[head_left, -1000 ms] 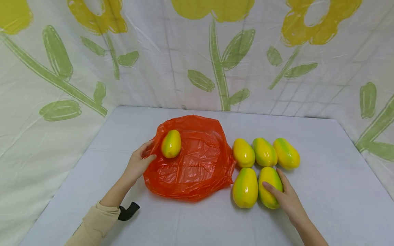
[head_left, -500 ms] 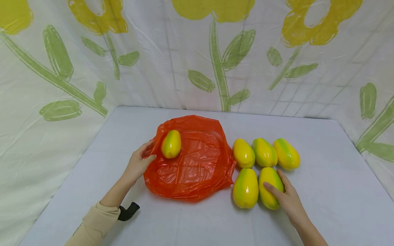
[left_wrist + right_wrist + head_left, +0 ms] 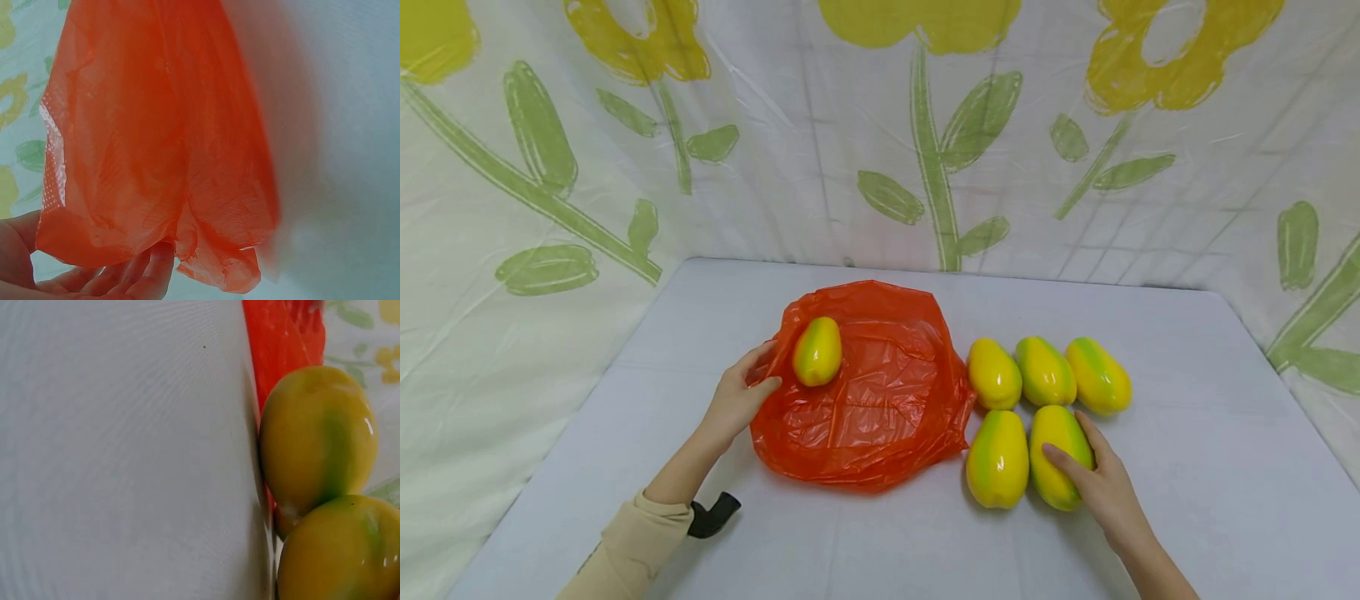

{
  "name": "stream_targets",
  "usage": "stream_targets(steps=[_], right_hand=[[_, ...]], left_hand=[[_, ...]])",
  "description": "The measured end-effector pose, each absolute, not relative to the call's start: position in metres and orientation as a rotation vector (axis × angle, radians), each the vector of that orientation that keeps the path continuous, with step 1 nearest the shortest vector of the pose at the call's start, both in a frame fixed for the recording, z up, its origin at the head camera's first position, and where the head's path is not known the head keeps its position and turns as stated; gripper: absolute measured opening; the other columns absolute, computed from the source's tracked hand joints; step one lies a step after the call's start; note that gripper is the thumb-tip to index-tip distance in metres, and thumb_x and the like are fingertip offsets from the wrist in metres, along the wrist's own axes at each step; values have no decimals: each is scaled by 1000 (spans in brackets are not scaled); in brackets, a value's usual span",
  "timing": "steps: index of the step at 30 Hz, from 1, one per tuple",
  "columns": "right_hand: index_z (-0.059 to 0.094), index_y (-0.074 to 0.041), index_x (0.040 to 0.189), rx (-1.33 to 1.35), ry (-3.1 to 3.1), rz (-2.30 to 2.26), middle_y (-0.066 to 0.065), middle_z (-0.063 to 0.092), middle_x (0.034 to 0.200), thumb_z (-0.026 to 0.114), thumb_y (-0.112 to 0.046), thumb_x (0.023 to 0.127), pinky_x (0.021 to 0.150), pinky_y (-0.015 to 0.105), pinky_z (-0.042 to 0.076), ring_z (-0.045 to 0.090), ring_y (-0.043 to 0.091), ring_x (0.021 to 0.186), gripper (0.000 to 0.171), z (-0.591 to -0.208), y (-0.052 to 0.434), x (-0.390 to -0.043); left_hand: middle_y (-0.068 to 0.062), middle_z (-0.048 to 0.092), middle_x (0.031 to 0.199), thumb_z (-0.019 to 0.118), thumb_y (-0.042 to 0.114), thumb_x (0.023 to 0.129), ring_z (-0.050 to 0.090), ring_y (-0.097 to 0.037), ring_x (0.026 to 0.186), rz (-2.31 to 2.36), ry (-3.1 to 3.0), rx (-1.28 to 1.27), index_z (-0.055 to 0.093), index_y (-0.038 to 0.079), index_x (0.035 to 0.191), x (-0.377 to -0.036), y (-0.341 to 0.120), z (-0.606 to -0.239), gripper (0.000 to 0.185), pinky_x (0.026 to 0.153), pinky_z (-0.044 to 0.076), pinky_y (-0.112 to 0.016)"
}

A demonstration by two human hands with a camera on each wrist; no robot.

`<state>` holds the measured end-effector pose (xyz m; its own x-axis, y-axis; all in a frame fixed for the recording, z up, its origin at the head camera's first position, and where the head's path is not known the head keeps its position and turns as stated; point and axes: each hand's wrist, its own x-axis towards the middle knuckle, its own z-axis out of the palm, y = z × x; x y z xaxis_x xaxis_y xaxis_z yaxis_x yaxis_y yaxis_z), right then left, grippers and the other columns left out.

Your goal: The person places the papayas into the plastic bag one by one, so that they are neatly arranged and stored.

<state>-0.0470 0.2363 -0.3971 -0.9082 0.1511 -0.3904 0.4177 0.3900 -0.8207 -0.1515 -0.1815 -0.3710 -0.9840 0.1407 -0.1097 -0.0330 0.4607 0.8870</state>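
Observation:
A red plastic bag [image 3: 880,400] lies spread with its mouth facing up, and one yellow-green papaya [image 3: 817,352] rests inside its left part. My left hand [image 3: 741,400] holds the bag's left rim; in the left wrist view its fingers [image 3: 156,272] curl under the hanging red film. On the right, my right hand [image 3: 1101,483] grips a glossy papaya [image 3: 1056,442], thumb on top and fingers along its far right side. Touching or close to it on the left stands another papaya [image 3: 997,460]. The right hand itself is out of sight in the right wrist view.
Behind the gripped fruit, three more papayas [image 3: 1045,372] lie in a row beside the bag's right edge. A black curved object [image 3: 713,515] shows by the left sleeve [image 3: 632,533]. A flower-printed curtain [image 3: 865,150] borders the white table [image 3: 880,550] at the back and sides.
The papaya in my right hand has shifted very slightly and seems a little tilted. My left hand and the bag have stayed where they were.

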Motion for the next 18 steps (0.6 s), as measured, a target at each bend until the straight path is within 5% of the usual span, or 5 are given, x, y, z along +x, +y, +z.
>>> stream_targets(steps=[18], right_hand=[[-4,-13,156,496,2435,-1518,24,0,160,58,-39,96,112,65,13,9,46,143,90,-389,237,-43]], left_hand=[[-26,39,146,45,4,98,39,-42,132,1561,2526,78,30,0,150,-151,-181,-370,55,104,40,-52]])
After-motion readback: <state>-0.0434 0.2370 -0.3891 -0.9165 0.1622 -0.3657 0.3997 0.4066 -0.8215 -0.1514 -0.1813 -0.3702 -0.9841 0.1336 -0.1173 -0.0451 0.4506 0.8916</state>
